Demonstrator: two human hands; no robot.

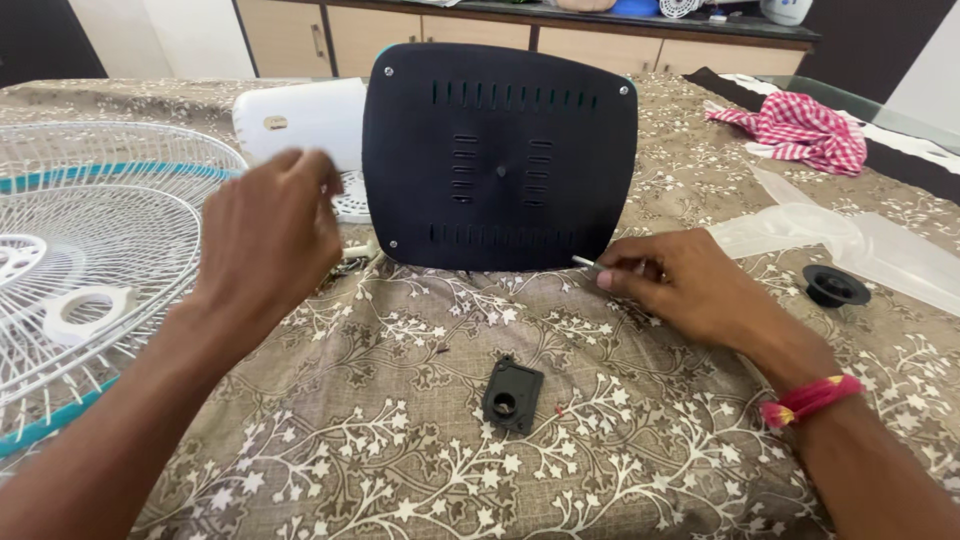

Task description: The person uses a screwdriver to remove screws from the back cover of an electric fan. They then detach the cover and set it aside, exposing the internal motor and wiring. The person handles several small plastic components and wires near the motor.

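A black plastic base plate (500,155) with vent slots and corner screws stands tilted up on a patterned brown cloth (400,440). My right hand (680,285) rests on the cloth at the plate's lower right corner and pinches a thin metal shaft, seemingly a screwdriver (583,261), whose tip points toward the plate. My left hand (265,235) hovers left of the plate, fingers loosely curled, slightly blurred, holding nothing that I can see. A white fan body (300,120) lies behind it.
A white wire fan guard (90,250) with a teal rim lies at the left. A small black square fitting (512,396) sits in front. A black round cap (835,286), clear plastic bag (850,240) and red checked cloth (800,130) lie at the right. Cabinets stand behind.
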